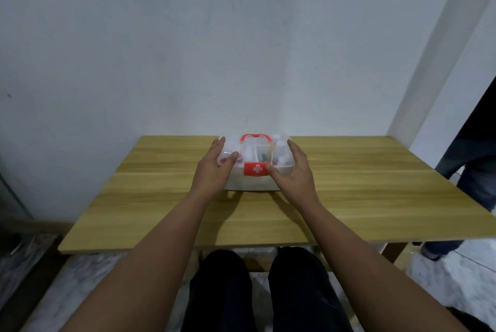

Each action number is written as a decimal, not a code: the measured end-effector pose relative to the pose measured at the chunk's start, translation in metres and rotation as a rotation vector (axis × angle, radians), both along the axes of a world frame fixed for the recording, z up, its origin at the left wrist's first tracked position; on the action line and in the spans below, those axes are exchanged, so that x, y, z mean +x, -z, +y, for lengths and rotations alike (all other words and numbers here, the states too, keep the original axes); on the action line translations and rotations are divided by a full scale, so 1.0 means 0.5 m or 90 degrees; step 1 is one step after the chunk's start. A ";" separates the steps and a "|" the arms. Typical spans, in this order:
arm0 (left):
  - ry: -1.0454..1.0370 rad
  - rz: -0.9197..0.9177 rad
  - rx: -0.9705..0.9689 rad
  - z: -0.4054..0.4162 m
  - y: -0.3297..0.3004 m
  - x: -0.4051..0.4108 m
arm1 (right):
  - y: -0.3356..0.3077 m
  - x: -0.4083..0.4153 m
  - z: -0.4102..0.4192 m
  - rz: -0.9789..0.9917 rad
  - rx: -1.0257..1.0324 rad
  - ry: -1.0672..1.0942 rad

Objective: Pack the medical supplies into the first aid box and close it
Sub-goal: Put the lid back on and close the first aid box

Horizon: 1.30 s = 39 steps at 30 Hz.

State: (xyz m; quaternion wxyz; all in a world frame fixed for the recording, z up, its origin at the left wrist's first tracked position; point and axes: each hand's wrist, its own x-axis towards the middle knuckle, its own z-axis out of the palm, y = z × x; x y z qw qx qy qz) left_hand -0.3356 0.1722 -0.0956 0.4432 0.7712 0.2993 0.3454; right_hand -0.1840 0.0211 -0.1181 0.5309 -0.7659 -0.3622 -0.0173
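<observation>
- The first aid box [256, 163] sits on the tabletop [362, 197] near the middle of its far edge, close to the wall [188, 49]; its red handle [255, 138] points away from the person and its red latch [256, 169] faces them.
- The clear lid looks lowered over the box, and bottles and small supplies show through it, so I judge packing done and closing in hand.
- The left hand [214, 167] grips the lid's left end, thumb on top, fingers curled round the edge.
- The right hand [291, 170] grips the right end the same way, its thumb touching the latch.
- Whether the latch has caught cannot be told.
- Next: press the lid level and push the latch until it catches.
</observation>
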 end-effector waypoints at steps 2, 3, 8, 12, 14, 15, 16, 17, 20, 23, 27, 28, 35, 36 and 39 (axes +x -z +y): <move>-0.010 -0.026 -0.016 -0.006 0.009 0.002 | 0.004 -0.009 0.002 0.019 0.026 0.004; -0.020 -0.042 -0.021 -0.011 0.014 0.004 | 0.005 -0.014 0.004 0.028 0.041 0.008; -0.065 -0.110 -0.069 -0.036 0.034 0.021 | 0.019 -0.038 0.024 0.132 0.130 0.044; -0.064 -0.162 -0.099 -0.032 0.044 0.035 | 0.046 -0.035 0.050 0.221 0.160 0.082; -0.068 -0.161 -0.106 -0.018 0.043 0.051 | 0.049 -0.023 0.068 0.232 0.160 0.095; -0.068 -0.158 -0.110 -0.008 0.042 0.063 | 0.049 -0.011 0.079 0.239 0.161 0.099; -0.065 -0.158 -0.116 0.004 0.043 0.076 | 0.047 0.001 0.090 0.245 0.165 0.098; -0.062 -0.157 -0.124 0.016 0.043 0.090 | 0.046 0.015 0.101 0.249 0.169 0.092; -0.050 -0.157 -0.136 0.060 0.043 0.135 | 0.040 0.064 0.135 0.248 0.172 0.089; -0.051 -0.131 -0.120 0.107 0.041 0.185 | 0.038 0.109 0.174 0.244 0.163 0.092; -0.058 -0.114 -0.124 0.171 0.037 0.247 | 0.035 0.165 0.227 0.241 0.129 0.098; -0.060 -0.108 -0.121 0.185 0.037 0.260 | 0.030 0.177 0.236 0.240 0.120 0.096; -0.058 -0.129 -0.099 0.202 0.056 0.298 | 0.033 0.230 0.256 0.232 0.131 0.071; -0.055 -0.131 -0.102 0.203 0.059 0.298 | 0.035 0.230 0.257 0.233 0.135 0.066; -0.046 -0.131 -0.119 0.204 0.058 0.299 | 0.033 0.226 0.254 0.243 0.142 0.056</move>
